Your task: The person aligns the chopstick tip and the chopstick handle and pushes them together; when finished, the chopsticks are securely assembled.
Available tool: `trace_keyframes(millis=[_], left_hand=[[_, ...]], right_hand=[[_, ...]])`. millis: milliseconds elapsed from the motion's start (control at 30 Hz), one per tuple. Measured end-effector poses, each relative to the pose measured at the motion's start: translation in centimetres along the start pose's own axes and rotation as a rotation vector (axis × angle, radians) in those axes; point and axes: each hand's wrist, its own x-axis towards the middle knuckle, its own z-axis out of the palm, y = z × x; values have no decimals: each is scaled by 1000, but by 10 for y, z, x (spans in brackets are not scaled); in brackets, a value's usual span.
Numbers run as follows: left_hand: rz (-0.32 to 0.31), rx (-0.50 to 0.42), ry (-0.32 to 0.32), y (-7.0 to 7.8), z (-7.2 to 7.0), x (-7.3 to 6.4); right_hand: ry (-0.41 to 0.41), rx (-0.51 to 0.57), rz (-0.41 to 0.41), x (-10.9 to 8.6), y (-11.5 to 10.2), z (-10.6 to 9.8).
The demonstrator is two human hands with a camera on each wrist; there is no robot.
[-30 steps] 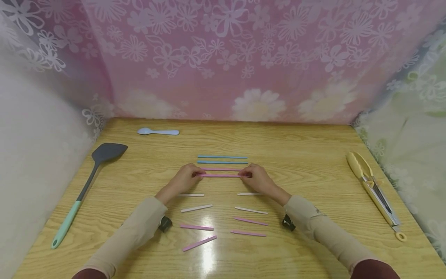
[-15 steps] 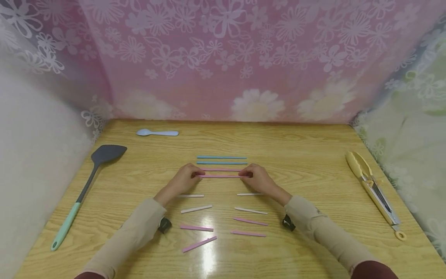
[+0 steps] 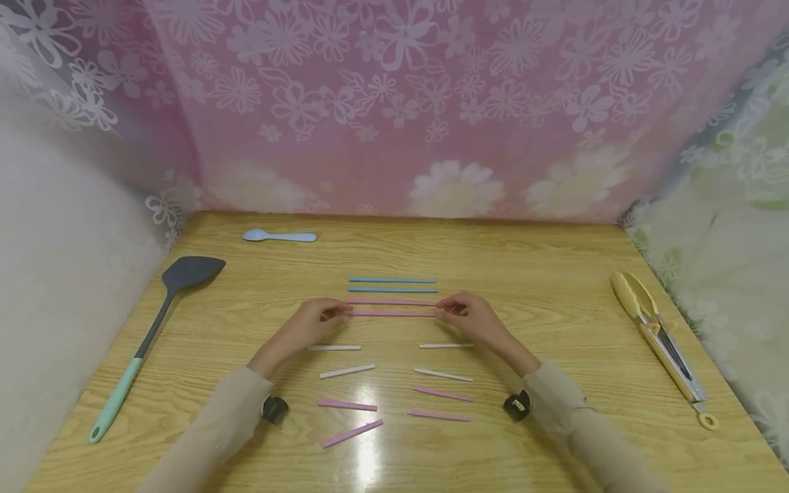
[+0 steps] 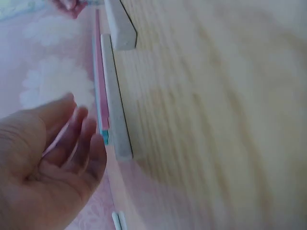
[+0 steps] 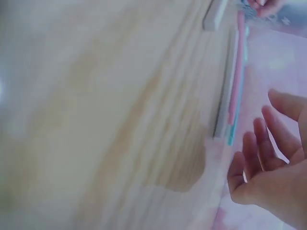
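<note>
Two long pink chopsticks lie crosswise in mid-table, the near one (image 3: pixel 394 314) just below the far one (image 3: pixel 391 302). At the near one's left end is my left hand (image 3: pixel 313 322); at its right end is my right hand (image 3: pixel 477 320). Fingers look loose and parted in both wrist views, with nothing held in the left hand (image 4: pixel 62 158) or the right hand (image 5: pixel 273 158). Beyond lie two blue chopsticks (image 3: pixel 394 290), side by side. Nearer me are short white chopstick pieces (image 3: pixel 347 371) and short pink chopstick pieces (image 3: pixel 347 405), in a left and a right column.
A spatula (image 3: pixel 126 383) with a green handle lies on the left of the wooden table (image 3: pixel 524 260). Behind it is a pale blue spoon (image 3: pixel 280 236). Yellow-tipped tongs (image 3: pixel 666 342) lie at the right. A pink flowered cloth (image 3: pixel 394 137) hangs along the back edge.
My hands have let go of the near pink chopstick and drawn apart, the left hand to the left and the right hand to the right. The chopstick stays in place.
</note>
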Motion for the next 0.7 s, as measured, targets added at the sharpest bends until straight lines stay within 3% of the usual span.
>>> trace_keyframes(millis=[300,433,700], left_hand=[[-40,-77,-66,-6,-7,-26],[-55,-59,-76,-6,-8,-35],[3,-20,-108,-7,-6,-43]], right_hand=[[-123,6,15,-22,4,-7],[-142,-19,2,-30,4,-7],[-182,-91,-23,-37,11,-7]])
